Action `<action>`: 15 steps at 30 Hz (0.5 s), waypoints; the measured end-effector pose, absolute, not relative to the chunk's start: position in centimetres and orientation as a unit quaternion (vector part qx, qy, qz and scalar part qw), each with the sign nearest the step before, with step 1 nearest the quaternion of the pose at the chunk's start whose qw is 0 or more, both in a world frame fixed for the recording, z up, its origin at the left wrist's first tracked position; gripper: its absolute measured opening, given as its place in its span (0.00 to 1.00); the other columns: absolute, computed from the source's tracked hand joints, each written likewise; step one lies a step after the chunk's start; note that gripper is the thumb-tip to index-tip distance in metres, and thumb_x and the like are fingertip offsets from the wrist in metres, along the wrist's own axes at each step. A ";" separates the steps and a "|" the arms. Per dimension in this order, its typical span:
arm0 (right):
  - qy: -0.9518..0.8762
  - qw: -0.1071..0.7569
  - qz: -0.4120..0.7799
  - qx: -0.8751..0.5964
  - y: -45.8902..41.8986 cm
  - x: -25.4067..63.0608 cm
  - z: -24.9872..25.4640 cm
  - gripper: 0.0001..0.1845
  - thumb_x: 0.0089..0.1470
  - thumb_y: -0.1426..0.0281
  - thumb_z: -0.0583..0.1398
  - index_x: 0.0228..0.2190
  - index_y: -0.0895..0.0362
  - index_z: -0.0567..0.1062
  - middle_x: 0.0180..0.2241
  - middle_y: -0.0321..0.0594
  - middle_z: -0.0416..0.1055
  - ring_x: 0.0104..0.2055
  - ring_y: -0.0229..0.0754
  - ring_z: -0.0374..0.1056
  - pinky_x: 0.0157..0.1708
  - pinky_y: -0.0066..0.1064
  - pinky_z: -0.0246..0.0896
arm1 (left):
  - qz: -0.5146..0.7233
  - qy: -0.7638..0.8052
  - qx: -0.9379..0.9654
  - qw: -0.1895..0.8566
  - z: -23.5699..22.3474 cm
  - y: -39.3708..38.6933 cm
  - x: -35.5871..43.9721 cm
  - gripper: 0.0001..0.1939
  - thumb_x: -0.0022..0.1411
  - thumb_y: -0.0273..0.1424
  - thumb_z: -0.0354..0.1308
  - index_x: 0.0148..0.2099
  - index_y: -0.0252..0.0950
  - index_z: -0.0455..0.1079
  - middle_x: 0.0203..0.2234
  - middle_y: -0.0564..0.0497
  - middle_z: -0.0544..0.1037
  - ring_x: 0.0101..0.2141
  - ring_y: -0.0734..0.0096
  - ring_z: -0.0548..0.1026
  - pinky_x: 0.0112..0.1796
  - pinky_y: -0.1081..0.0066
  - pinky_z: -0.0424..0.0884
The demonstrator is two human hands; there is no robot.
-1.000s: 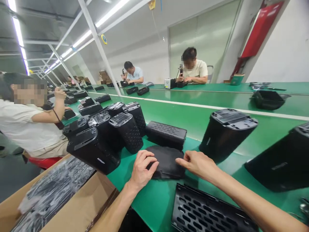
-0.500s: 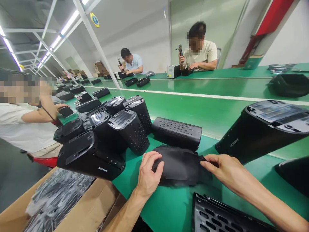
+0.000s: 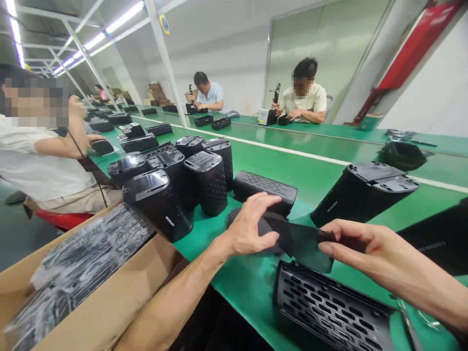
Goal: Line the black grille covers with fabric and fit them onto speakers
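Note:
A thin black fabric sheet (image 3: 302, 241) is lifted off a small stack of the same sheets (image 3: 268, 226) on the green bench. My right hand (image 3: 360, 246) pinches the sheet's right end between thumb and fingers. My left hand (image 3: 252, 226) holds its left end, thumb under and fingers stretched over it. Just below the sheet lies a black perforated grille (image 3: 329, 309), near the bench's front edge.
Several black speaker housings (image 3: 175, 187) stand left of my hands, one lies flat (image 3: 265, 187), and others (image 3: 363, 192) lie to the right. A cardboard box (image 3: 84, 287) of bagged parts sits at lower left. A person (image 3: 40, 161) works on the left; two people sit across the belt.
The top sheet has been peeled up from the stack: my right hand took its right end and raised it, and my left hand shifted from pressing the stack to gripping the sheet.

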State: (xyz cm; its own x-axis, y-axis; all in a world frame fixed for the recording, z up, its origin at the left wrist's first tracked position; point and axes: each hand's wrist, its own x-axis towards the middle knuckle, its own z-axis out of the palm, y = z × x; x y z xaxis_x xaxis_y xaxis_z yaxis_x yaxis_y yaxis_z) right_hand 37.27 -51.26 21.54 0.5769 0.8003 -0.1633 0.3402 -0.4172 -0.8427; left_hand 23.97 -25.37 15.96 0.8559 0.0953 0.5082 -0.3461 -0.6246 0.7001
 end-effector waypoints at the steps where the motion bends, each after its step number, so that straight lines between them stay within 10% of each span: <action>1: -0.350 0.409 0.293 -0.790 -52.4 37.0 21.8 0.20 0.56 0.47 0.70 0.35 0.51 0.78 0.33 0.33 0.69 0.36 0.42 0.60 0.35 0.29 0.57 | 0.204 -0.072 0.849 0.482 16.6 -25.9 24.2 0.31 0.55 0.26 0.67 0.62 0.40 0.74 0.55 0.44 0.80 0.58 0.51 0.74 0.64 0.52 0.67; 5: -0.226 0.495 0.340 -0.768 -57.3 35.9 21.1 0.23 0.48 0.56 0.76 0.27 0.54 0.71 0.28 0.31 0.62 0.31 0.38 0.54 0.29 0.25 0.56 | 0.051 -0.029 0.754 0.654 17.6 -28.3 24.0 0.08 0.59 0.34 0.68 0.39 0.35 0.78 0.34 0.48 0.82 0.37 0.63 0.81 0.41 0.65 0.75; 15: -0.074 0.584 0.445 -0.675 -63.2 33.1 14.6 0.26 0.59 0.49 0.68 0.23 0.54 0.69 0.17 0.33 0.65 0.21 0.36 0.50 0.25 0.27 0.53 | -0.009 0.142 0.587 0.797 18.2 -34.0 21.9 0.20 0.49 0.40 0.80 0.34 0.33 0.76 0.21 0.57 0.72 0.21 0.82 0.65 0.24 0.79 0.59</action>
State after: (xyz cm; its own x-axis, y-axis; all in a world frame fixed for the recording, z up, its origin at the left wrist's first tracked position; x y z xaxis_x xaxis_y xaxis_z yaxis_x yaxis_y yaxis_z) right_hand 33.13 -63.17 14.61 0.5929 0.6194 -0.5146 -0.4205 -0.3070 -0.8538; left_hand 21.89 -33.97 18.21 0.9594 0.1521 -0.2377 0.1820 0.3102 0.9331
